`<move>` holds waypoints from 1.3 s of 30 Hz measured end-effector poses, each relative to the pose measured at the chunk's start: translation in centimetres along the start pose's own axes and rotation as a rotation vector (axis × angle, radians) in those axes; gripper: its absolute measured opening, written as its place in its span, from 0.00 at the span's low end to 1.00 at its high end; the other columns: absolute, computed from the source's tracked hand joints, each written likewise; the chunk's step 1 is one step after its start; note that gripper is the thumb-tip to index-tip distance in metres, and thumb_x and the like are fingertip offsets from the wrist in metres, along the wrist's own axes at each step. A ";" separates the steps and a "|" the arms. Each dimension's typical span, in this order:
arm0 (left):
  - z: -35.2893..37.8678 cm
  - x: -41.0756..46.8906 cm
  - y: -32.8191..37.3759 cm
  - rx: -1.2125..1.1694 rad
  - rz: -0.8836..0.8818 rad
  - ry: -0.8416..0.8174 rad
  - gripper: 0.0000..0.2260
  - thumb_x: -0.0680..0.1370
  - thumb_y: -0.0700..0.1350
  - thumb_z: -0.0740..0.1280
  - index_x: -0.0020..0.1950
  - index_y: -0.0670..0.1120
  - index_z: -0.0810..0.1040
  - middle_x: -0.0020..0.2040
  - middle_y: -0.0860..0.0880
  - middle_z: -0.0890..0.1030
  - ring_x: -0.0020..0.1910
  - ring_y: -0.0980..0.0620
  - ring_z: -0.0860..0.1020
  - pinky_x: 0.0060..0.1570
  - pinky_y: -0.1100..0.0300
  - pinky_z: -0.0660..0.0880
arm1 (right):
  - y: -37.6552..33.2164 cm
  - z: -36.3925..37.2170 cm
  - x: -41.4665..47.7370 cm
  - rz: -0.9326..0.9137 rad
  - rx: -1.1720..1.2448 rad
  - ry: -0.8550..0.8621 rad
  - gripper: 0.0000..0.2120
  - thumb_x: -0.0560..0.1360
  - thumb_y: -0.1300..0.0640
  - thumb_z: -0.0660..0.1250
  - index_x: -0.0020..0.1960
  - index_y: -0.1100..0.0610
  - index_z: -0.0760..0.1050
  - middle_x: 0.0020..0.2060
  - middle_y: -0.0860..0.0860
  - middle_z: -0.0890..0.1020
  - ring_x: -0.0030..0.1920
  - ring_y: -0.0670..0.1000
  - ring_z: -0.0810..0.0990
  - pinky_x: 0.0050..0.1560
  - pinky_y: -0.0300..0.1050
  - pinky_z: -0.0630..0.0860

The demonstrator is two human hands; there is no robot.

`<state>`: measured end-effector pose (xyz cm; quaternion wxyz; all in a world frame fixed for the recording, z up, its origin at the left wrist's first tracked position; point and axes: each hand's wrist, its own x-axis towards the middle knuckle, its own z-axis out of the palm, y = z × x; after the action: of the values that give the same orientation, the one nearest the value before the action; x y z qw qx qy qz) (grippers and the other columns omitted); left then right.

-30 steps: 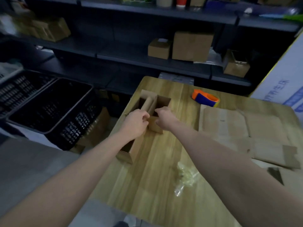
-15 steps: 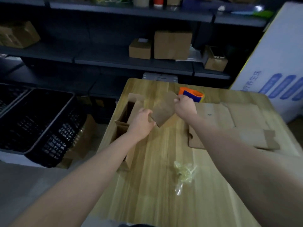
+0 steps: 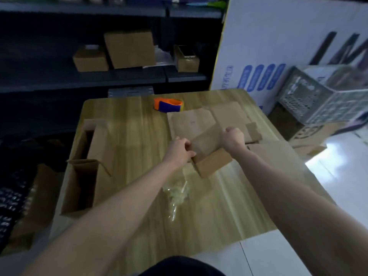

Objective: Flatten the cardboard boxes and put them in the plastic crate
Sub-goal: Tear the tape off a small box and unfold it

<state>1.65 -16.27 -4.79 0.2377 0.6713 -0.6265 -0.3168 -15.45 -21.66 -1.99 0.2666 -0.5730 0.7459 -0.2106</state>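
Observation:
A small brown cardboard box (image 3: 211, 156) is held just above the middle of the wooden table (image 3: 127, 124). My left hand (image 3: 179, 150) grips its left edge and my right hand (image 3: 232, 137) grips its upper right end, fingers curled. Flattened cardboard sheets (image 3: 195, 124) lie on the table's right half, behind and under the box. A long open cardboard box (image 3: 83, 172) lies along the table's left edge. A grey plastic crate (image 3: 310, 96) stands on the floor at the right, blurred.
An orange and blue tape dispenser (image 3: 168, 105) sits at the table's far side. Crumpled clear plastic (image 3: 176, 194) lies near the front. Dark shelves hold brown boxes (image 3: 129, 49). A large white carton (image 3: 278, 42) stands behind the table. Black crates (image 3: 10, 196) sit at the left.
Both hands carried the small cardboard box from beside the long box at the left to the table's middle, over the flat sheets. The camera swung right, bringing the grey crate into view.

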 end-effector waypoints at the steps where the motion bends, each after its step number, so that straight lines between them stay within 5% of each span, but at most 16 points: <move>1: 1.1 0.1 0.6 0.007 0.015 -0.041 0.19 0.72 0.47 0.73 0.60 0.41 0.76 0.56 0.45 0.74 0.52 0.47 0.75 0.55 0.56 0.72 | 1.6 -0.6 -0.2 0.043 0.004 -0.001 0.11 0.78 0.60 0.58 0.40 0.62 0.75 0.44 0.60 0.78 0.53 0.61 0.78 0.43 0.44 0.68; 6: 6.3 -0.6 2.6 0.078 0.045 -0.201 0.15 0.70 0.45 0.75 0.53 0.43 0.77 0.54 0.45 0.74 0.49 0.47 0.75 0.54 0.55 0.72 | 9.5 -1.8 -1.5 0.233 0.064 -0.043 0.12 0.77 0.61 0.59 0.53 0.67 0.77 0.49 0.62 0.79 0.55 0.62 0.77 0.52 0.50 0.74; 9: 8.3 -1.2 3.2 0.085 0.066 -0.242 0.14 0.69 0.45 0.76 0.51 0.44 0.77 0.52 0.47 0.73 0.49 0.47 0.75 0.53 0.55 0.73 | 12.6 -2.3 -2.0 0.146 -0.039 -0.047 0.16 0.74 0.58 0.64 0.60 0.63 0.73 0.54 0.60 0.77 0.58 0.61 0.75 0.53 0.48 0.72; 12: 9.3 -1.3 4.0 0.155 0.109 -0.253 0.14 0.69 0.44 0.75 0.51 0.44 0.76 0.53 0.47 0.74 0.50 0.47 0.75 0.52 0.56 0.72 | 13.8 -3.0 -1.8 -0.107 -0.319 -0.346 0.43 0.68 0.49 0.74 0.76 0.48 0.54 0.75 0.52 0.56 0.74 0.60 0.52 0.70 0.58 0.58; 15: 9.2 -1.2 4.2 0.213 0.112 -0.222 0.15 0.68 0.44 0.76 0.51 0.44 0.76 0.52 0.45 0.75 0.51 0.45 0.75 0.51 0.56 0.72 | 13.9 -2.6 -1.4 -0.294 -0.654 -0.518 0.52 0.64 0.41 0.75 0.76 0.43 0.45 0.77 0.45 0.45 0.75 0.58 0.36 0.73 0.61 0.42; 20: 9.3 -2.0 3.9 0.209 0.088 -0.132 0.08 0.70 0.44 0.74 0.44 0.46 0.76 0.52 0.46 0.74 0.50 0.46 0.75 0.51 0.57 0.70 | 13.3 -1.4 -0.8 -0.424 -0.725 -0.466 0.55 0.60 0.42 0.78 0.77 0.52 0.49 0.76 0.50 0.54 0.76 0.55 0.42 0.73 0.57 0.40; 24: 9.6 -2.5 3.9 0.203 0.067 -0.082 0.07 0.71 0.44 0.74 0.44 0.44 0.78 0.50 0.46 0.76 0.49 0.46 0.76 0.49 0.56 0.72 | 12.0 -1.0 -0.9 -0.380 -0.699 -0.503 0.56 0.56 0.42 0.80 0.74 0.58 0.55 0.73 0.54 0.60 0.74 0.55 0.51 0.75 0.52 0.48; 28: 9.8 -2.9 4.2 0.204 0.083 -0.068 0.06 0.71 0.43 0.73 0.42 0.42 0.79 0.46 0.46 0.79 0.46 0.46 0.77 0.44 0.57 0.72 | 11.5 -1.4 -1.4 -0.355 -0.714 -0.491 0.54 0.56 0.43 0.81 0.73 0.59 0.58 0.70 0.55 0.64 0.71 0.55 0.58 0.71 0.48 0.57; 39: 9.2 -2.9 5.0 0.145 -0.008 -0.160 0.03 0.73 0.39 0.71 0.40 0.42 0.79 0.42 0.45 0.82 0.44 0.47 0.80 0.45 0.55 0.77 | 10.5 -2.0 -2.9 -0.307 -0.711 -0.476 0.51 0.59 0.46 0.80 0.73 0.58 0.58 0.69 0.54 0.65 0.71 0.55 0.60 0.71 0.48 0.60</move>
<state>-8.45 -13.18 -7.16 0.1365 0.6616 -0.6621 -0.3244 -23.96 -16.15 -6.53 0.1831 -0.7654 0.5961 0.1592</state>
